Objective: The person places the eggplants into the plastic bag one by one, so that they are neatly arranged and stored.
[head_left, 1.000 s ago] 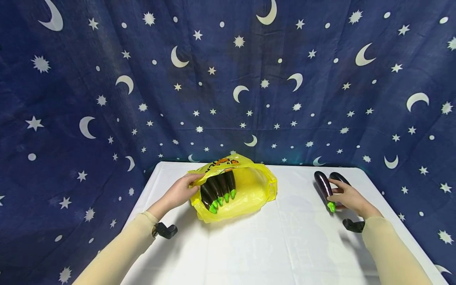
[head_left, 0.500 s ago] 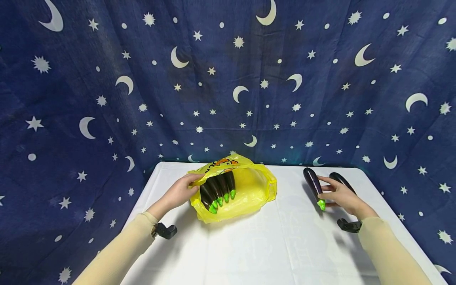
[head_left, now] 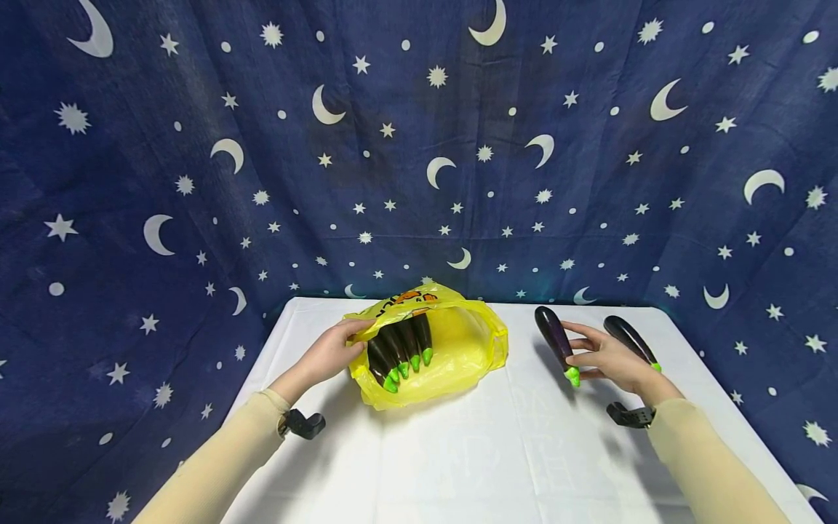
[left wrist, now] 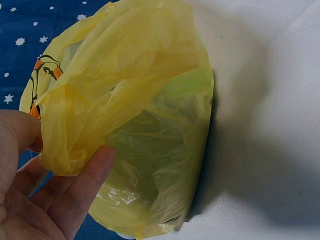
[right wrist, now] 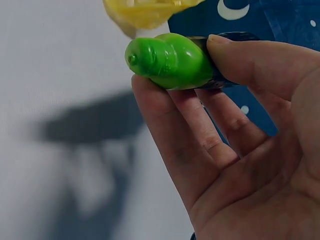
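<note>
In the head view a yellow plastic bag [head_left: 461, 375] lies on its side with its mouth facing front. Several dark eggplants [head_left: 408, 340] with green stem ends lie side by side in its left part. My left hand [head_left: 330, 353] pinches the bag's left rim; the left wrist view shows the bunched yellow film between thumb and fingers. My right hand [head_left: 612, 358] holds one eggplant [head_left: 553, 336] above the table, thumb on one side and fingers on the other. Its green stem end [right wrist: 172, 60] points toward the right wrist camera. Another eggplant [head_left: 630, 340] lies behind the right hand.
A white-covered table [head_left: 471, 466] lies under everything. Behind it hangs a dark blue curtain [head_left: 419, 145] with moons and stars. Each wrist carries a black strap mount, the left one [head_left: 304, 423] close to the table's left side.
My right hand has moved left with the eggplant, away from the other eggplant, which now shows more fully. The left hand and the bag have stayed in place.
</note>
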### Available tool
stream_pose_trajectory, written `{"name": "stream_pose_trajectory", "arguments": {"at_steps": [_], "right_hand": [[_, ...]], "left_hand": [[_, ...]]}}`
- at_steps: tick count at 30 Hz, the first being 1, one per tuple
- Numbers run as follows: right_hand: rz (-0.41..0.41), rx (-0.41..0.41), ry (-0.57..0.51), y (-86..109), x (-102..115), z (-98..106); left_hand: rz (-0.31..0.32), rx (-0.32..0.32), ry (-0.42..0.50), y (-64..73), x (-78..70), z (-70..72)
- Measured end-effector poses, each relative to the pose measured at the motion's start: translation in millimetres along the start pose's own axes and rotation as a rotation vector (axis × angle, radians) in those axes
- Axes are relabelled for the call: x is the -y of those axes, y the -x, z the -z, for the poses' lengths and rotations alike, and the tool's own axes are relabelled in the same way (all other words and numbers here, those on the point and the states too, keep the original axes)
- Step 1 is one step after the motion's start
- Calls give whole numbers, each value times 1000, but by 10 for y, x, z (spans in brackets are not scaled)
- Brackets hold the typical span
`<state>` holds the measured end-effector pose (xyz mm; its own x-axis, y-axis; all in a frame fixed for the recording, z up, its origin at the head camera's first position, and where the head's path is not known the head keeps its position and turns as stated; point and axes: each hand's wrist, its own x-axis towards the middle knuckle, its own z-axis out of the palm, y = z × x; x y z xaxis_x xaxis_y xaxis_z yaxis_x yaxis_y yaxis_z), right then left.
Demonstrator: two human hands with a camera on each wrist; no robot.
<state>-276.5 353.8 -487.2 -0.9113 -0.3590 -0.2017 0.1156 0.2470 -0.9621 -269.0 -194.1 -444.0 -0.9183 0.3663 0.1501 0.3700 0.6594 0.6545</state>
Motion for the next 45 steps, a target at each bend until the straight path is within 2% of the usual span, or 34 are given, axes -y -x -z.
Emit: {"name": "stream_pose_trajectory", "arguments": {"at_steps": [20,34,45], "right_hand": [[-13,73,1,-136,164,-342],[20,161,-9,-279,227,-607],[27,194,-31,-364,257,-753]], "left_hand": [[-8,-10,-3,-5,6,7],[3,-6,0,9,-1,9],[-1,-10,1,18,3,20]]}}
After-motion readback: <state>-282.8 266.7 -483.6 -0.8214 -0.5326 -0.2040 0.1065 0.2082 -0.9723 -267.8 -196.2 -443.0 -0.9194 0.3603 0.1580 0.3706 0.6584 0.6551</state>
